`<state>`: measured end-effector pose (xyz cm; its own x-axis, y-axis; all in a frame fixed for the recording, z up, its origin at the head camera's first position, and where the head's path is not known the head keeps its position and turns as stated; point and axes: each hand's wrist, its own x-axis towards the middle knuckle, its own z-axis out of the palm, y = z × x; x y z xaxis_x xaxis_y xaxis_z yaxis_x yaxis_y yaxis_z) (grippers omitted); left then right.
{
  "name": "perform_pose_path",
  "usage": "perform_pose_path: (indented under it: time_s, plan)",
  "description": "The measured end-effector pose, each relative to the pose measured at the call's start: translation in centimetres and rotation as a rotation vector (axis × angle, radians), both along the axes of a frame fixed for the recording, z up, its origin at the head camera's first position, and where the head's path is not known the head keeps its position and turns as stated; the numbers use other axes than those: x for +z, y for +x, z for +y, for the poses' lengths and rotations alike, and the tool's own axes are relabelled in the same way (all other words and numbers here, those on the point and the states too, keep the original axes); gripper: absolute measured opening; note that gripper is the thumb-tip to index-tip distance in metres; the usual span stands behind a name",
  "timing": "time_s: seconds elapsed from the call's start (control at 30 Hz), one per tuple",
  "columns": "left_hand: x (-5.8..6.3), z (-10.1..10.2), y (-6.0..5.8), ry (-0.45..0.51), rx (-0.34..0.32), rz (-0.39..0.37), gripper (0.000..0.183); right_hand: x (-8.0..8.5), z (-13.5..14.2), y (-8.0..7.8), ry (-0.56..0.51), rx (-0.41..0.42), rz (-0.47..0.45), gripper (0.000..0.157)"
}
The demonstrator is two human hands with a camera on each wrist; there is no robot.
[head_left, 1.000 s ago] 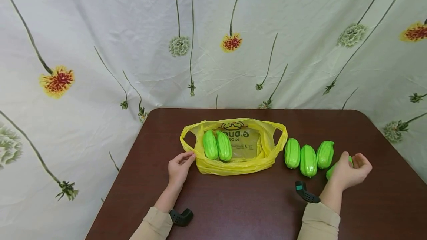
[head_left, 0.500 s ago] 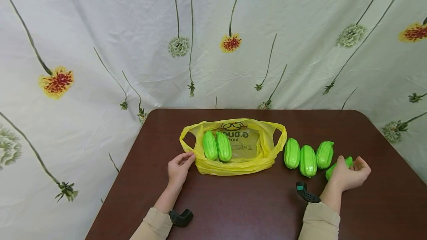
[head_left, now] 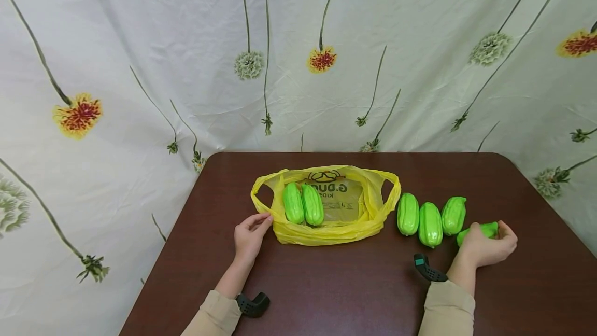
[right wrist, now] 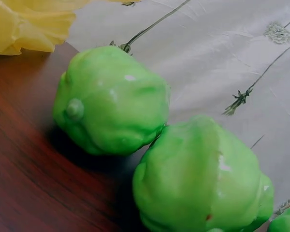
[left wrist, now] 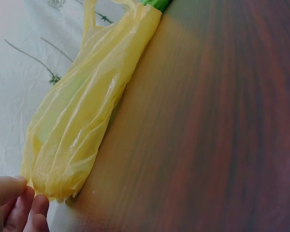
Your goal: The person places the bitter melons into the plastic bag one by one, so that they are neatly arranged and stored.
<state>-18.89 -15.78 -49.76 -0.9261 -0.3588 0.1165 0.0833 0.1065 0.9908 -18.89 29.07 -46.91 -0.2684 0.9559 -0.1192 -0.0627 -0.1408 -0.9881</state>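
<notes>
A yellow plastic bag (head_left: 326,236) lies with its mouth spread on the table, with two bright green ribbed fruits (head_left: 303,204) inside at its left. My left hand (head_left: 250,237) pinches the bag's left edge between thumb and fingertips, and the left wrist view has these fingertips (left wrist: 38,203) at the bag's corner. At the right, my right hand (head_left: 487,245) curls its thumb and fingers round another green ribbed fruit (head_left: 489,229), partly hidden by the hand. The right hand is out of the right wrist view.
Between bag and right hand stand three more loose green fruits (head_left: 430,224), close together; two of them (right wrist: 111,101) fill the right wrist view. The dark brown table (head_left: 345,284) runs back to a white flowered cloth (head_left: 210,40).
The green fruit at my right hand has turned to lie more crosswise, and more of it shows between thumb and fingers. My left hand and the bag have stayed put.
</notes>
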Motion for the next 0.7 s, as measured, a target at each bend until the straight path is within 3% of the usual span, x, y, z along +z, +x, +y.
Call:
perform_pose_path:
  time_s: [0.33, 0.7]
  plan:
    - [-0.1, -0.2, -0.1, -0.007, -0.005, 0.002, 0.018, -0.6, 0.5, -0.1, -0.093, -0.011, 0.041, 0.044]
    - [-0.2, -0.1, -0.1, -0.002, -0.007, 0.021, 0.019, 1.0, -0.1, -0.5, -0.158, 0.031, 0.257, 0.049]
